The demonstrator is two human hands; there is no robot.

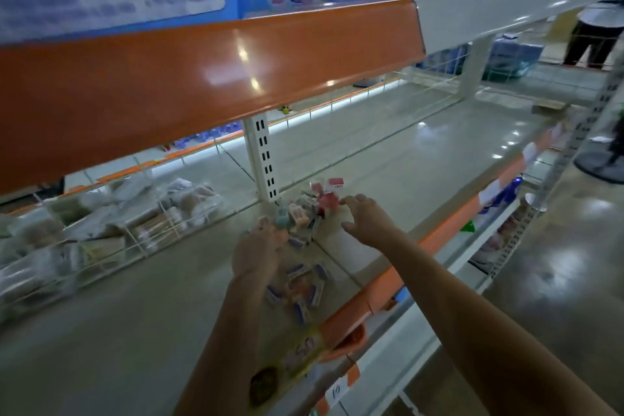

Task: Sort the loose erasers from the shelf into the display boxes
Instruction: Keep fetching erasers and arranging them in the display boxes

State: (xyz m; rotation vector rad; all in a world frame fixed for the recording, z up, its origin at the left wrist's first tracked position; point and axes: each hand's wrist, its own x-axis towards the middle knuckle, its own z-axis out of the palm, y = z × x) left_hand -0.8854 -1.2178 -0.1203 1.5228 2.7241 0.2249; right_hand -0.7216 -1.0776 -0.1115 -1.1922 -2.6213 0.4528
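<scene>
Orange-edged shelf (371,300) carries everything: nearest you on it lies a clear display box (300,284) of erasers. Just beyond the box, your left hand (258,248) curls over loose erasers (304,213); whether it grips any, you cannot tell. Your right hand (366,218) hovers, fingers spread.

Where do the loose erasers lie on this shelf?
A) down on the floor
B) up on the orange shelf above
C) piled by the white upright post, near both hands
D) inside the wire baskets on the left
C: the erasers lie heaped on the shelf beside the white post, between the left hand and right hand.
</scene>
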